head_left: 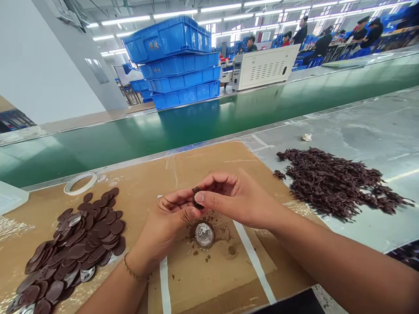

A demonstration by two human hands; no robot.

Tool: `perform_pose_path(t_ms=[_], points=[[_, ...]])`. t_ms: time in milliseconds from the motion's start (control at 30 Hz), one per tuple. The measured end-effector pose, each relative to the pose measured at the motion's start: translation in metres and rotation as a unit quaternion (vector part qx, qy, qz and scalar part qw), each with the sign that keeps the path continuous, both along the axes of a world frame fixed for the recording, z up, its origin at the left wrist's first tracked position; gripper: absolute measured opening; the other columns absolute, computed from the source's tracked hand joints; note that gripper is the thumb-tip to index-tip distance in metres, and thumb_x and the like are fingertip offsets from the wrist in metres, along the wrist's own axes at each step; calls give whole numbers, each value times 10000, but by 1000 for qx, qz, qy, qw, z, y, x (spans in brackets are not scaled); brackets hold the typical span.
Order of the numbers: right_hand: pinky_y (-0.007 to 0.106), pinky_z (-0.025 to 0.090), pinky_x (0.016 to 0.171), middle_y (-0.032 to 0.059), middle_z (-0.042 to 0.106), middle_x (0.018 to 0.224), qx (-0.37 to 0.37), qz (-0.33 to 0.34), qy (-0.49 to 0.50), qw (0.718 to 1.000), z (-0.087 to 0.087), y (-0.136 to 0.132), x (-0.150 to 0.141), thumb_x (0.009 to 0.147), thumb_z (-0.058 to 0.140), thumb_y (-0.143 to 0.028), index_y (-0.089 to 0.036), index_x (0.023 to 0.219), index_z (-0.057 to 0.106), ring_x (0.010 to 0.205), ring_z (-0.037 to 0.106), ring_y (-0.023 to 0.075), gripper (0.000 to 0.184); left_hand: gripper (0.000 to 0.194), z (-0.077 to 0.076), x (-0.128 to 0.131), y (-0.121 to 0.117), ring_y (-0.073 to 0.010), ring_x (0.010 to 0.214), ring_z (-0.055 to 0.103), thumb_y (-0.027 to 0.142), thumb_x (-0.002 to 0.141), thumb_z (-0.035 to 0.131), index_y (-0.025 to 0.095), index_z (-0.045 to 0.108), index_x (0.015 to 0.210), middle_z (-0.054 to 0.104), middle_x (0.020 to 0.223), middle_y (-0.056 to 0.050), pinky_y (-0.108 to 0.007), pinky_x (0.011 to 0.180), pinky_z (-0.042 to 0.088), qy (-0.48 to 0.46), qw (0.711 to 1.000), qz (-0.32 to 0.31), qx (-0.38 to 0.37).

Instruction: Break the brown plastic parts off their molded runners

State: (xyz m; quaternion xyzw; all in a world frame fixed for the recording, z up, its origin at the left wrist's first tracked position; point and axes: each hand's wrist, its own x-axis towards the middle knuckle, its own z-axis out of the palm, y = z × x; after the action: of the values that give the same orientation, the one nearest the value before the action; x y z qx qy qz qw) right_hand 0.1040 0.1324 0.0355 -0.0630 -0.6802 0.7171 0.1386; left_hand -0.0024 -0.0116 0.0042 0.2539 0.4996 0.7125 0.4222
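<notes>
Above the cardboard, my left hand (166, 218) and my right hand (237, 198) meet, their fingertips pinched on a small dark brown piece (197, 201). Fingers cover much of it, so its full shape is hard to make out. Just below them, a small round dish (204, 235) with something clear and whitish in it sits on the board, ringed by dark splatter. A heap of flat oval dark brown pieces (81, 240) lies to the left of my left hand. Off to the right is a pile of thin, branching dark brown pieces (330, 181).
A roll of white tape (80, 183) lies behind the oval pieces. Beyond the cardboard (212, 161) runs a green conveyor belt (209, 120). Stacked blue crates (185, 78) and a cream machine (265, 67) stand past it. Several people work in the background.
</notes>
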Motion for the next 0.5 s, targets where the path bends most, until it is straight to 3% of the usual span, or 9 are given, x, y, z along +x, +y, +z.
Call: perform_pose_path(t_ms=[200,400,500], points=[[265,490,614,-8,681,736,2,-19,8,1000,1,2,2,698,802,-314,-195,757,700,675,602,129,169,319,-1,0,-1,-182,880,725,278,669,891,245,783,968,789,974,-30,-325,860,603,-3,1000,6,-21],[289,502,623,14,690,751,14,-22,13,1000,1,4,-2,705,786,-321,-177,764,695,683,615,147,181,394,3,0,-4,-176,852,722,339,645,905,249,780,1007,791,939,-37,-293,835,587,27,999,10,-39],[272,509,655,1,694,766,37,-44,76,995,14,11,8,763,758,-312,-190,766,697,716,623,136,136,424,7,1,-7,-162,835,716,356,619,919,304,778,1015,788,907,29,-260,810,567,71,992,68,-83]])
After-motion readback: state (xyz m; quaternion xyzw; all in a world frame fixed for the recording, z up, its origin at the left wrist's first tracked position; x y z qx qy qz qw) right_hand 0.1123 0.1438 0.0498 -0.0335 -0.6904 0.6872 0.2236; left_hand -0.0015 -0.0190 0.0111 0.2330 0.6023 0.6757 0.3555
